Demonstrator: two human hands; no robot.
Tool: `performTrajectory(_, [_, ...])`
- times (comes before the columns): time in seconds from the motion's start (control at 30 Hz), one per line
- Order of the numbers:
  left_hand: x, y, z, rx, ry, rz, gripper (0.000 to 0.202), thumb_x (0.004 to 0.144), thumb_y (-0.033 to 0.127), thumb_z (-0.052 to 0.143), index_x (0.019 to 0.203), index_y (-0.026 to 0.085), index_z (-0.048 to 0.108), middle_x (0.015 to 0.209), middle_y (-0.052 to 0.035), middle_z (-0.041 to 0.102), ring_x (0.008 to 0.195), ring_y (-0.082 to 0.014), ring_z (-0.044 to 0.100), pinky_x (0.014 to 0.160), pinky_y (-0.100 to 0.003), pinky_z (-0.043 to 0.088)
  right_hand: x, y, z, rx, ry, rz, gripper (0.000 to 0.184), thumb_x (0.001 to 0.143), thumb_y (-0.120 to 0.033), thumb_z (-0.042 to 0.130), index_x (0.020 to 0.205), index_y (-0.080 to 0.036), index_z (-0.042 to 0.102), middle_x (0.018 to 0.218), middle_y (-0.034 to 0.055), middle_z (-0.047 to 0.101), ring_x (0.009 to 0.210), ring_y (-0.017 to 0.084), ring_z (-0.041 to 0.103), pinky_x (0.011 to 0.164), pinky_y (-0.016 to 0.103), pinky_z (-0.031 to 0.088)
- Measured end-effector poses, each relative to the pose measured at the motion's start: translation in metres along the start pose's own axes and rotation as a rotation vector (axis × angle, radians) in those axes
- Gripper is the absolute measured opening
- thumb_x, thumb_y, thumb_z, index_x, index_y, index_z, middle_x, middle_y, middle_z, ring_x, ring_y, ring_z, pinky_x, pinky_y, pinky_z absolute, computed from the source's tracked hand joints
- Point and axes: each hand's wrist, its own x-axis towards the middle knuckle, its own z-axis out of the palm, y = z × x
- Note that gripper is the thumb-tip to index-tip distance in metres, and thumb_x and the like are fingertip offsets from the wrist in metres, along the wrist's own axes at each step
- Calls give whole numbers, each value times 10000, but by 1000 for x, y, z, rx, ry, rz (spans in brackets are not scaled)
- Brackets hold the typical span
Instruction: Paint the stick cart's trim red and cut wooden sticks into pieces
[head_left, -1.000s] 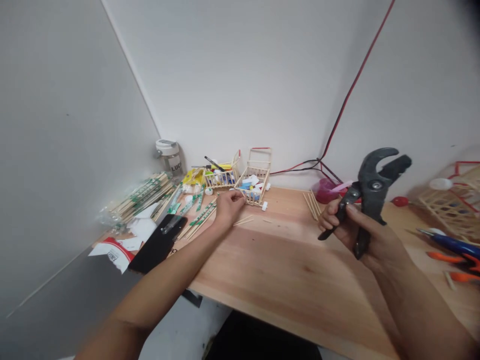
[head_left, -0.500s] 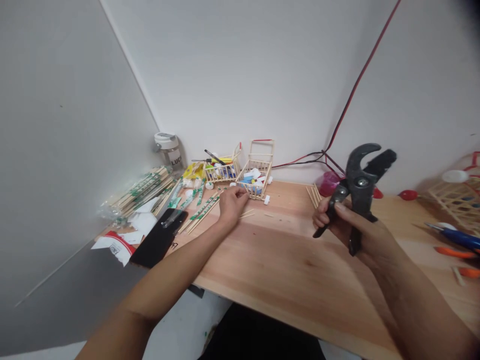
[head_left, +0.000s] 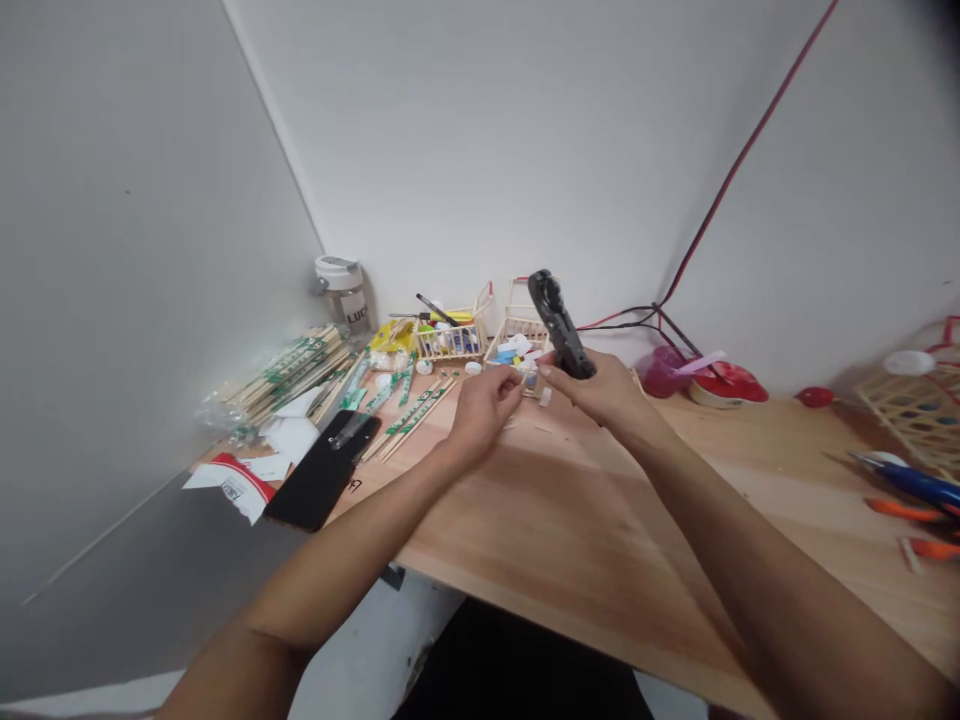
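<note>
My right hand [head_left: 604, 385] grips a pair of black hand cutters [head_left: 559, 325], the jaws pointing up and away from me, seen edge-on. My left hand [head_left: 484, 408] is closed in a pinch just left of the right fingertips; what lies between its fingers is too small to make out. Behind both hands stands a small cart made of wooden sticks [head_left: 517, 325], holding white and blue bits and partly hidden by them. To its left is a similar stick cart [head_left: 450, 345] with a pen and other small items inside.
Wrapped bamboo sticks [head_left: 292, 375] and a black phone [head_left: 324, 472] lie at left, with a lidded jar [head_left: 345, 295] behind. Loose sticks [head_left: 409, 420] lie near my left wrist. Right are a red-topped container [head_left: 727, 385], a blue pen-like tool [head_left: 911, 475] and orange handles [head_left: 904, 510].
My right hand has swung left with the cutters, from the right side to beside my left hand, and turned them edge-on. My left hand has shifted slightly right, still pinched.
</note>
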Motion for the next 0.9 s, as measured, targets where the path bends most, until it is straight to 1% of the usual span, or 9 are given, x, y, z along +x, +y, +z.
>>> performTrajectory(0.17, [1, -2, 0, -69, 10, 25, 105, 830, 183, 544, 809, 154, 642, 758, -5, 642, 707, -120, 546, 674, -220, 391, 14, 5, 13, -172, 54, -104, 154, 736, -329, 594, 762, -204, 679, 705, 20, 682, 702, 213, 620, 627, 296, 414])
performTrajectory(0.27, [-2, -10, 1, -150, 12, -98, 85, 814, 161, 570, 835, 142, 650, 792, -23, 669, 731, -128, 587, 696, -227, 428, 17, 9, 10, -260, 128, -124, 158, 737, -334, 600, 779, -206, 683, 726, 31, 694, 703, 225, 624, 616, 300, 406])
performTrajectory(0.37, [-5, -17, 0, -24, -20, -196, 73, 778, 108, 590, 819, 144, 639, 749, -18, 651, 711, -139, 589, 686, -243, 446, 18, 11, 9, -313, 171, -190, 160, 762, -333, 589, 812, -209, 677, 765, 42, 697, 722, 231, 624, 627, 303, 415])
performTrajectory(0.43, [-7, -18, -3, 187, -38, -96, 63, 785, 133, 606, 835, 162, 632, 821, -35, 653, 800, -169, 589, 747, -284, 456, 18, 11, 10, -358, 178, -275, 147, 785, -311, 567, 826, -211, 667, 810, 58, 693, 775, 241, 626, 663, 312, 431])
performTrajectory(0.5, [-7, -13, -7, 407, -19, 49, 113, 809, 181, 607, 920, 181, 626, 1006, -72, 642, 970, -214, 565, 848, -344, 446, 18, 13, 12, -399, 156, -392, 139, 798, -273, 549, 859, -210, 657, 868, 75, 688, 844, 252, 624, 708, 323, 444])
performTrajectory(0.6, [-1, -5, -11, 659, 29, 158, 347, 833, 237, 597, 1174, 190, 556, 1299, -127, 516, 1248, -282, 420, 1027, -438, 350, 20, 17, 15, -428, 76, -538, 181, 794, -214, 535, 939, -208, 643, 980, 91, 684, 934, 257, 613, 767, 331, 450])
performTrajectory(0.67, [3, -4, -10, 775, -1, 175, 501, 831, 290, 609, 1300, 177, 475, 1370, -147, 457, 1332, -312, 332, 1109, -486, 243, 21, 20, 17, -446, 45, -548, 203, 787, -197, 530, 956, -202, 641, 1000, 96, 683, 939, 259, 613, 762, 329, 447])
performTrajectory(0.73, [5, -7, -6, 848, -68, 180, 593, 821, 344, 624, 1349, 154, 433, 1367, -158, 463, 1345, -329, 319, 1140, -513, 173, 20, 22, 19, -472, 37, -500, 193, 783, -202, 530, 936, -196, 647, 933, 92, 693, 869, 257, 624, 711, 319, 437])
performTrajectory(0.9, [7, -18, 7, 900, -127, 222, 665, 792, 398, 656, 1353, 120, 432, 1367, -165, 467, 1352, -338, 312, 1150, -527, 159, 20, 26, 21, -477, 43, -448, 144, 795, -231, 522, 852, -199, 651, 761, 56, 683, 693, 219, 603, 605, 279, 377])
